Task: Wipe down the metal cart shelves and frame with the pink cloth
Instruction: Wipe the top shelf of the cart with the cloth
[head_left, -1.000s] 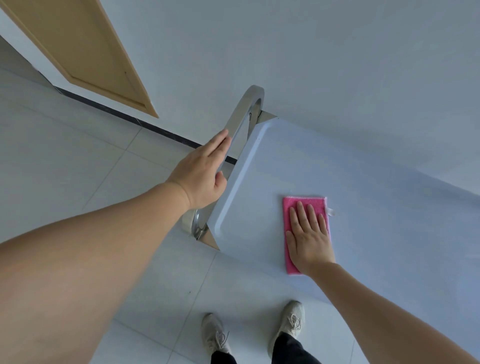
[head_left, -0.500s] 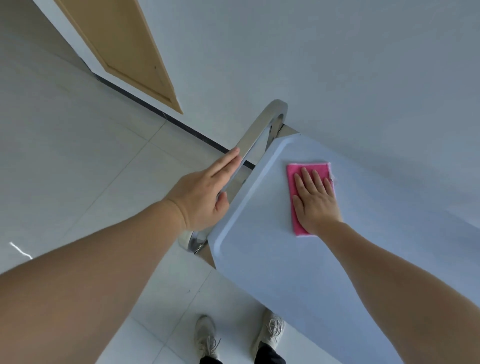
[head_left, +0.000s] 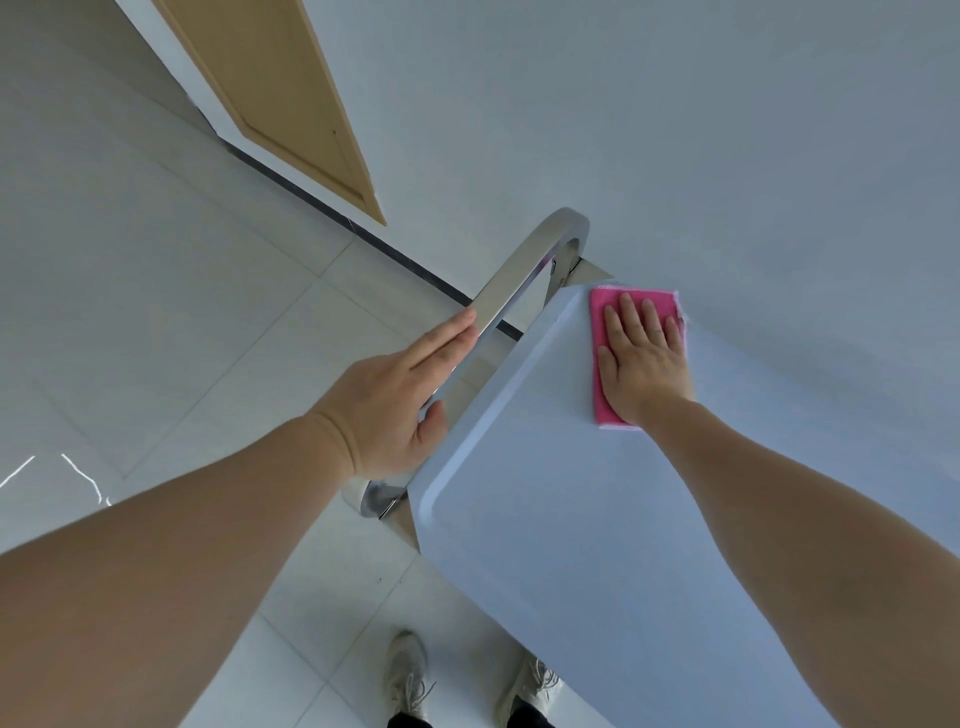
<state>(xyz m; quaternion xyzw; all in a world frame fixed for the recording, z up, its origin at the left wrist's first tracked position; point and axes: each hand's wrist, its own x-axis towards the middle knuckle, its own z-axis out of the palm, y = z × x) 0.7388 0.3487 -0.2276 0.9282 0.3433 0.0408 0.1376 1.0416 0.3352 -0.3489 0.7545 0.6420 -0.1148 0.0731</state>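
Right hand (head_left: 643, 364) flat on cloth (head_left: 598, 332), far corner of shelf (head_left: 545, 545), centre-right | cloth axis up-down | unwiped shelf lower right | left hand (head_left: 395, 400) straight-fingered along handle (head_left: 519, 280)

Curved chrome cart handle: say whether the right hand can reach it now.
Probably yes: the right hand, pressing the pink cloth, lies close to the curved chrome handle; only the left hand rests on its middle.

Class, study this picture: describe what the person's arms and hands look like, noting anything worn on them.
The left arm and right arm are bare as far up as the frame shows, with no sleeves in view. The left hand and right hand wear no gloves. No watch, bracelet or ring is visible on either.
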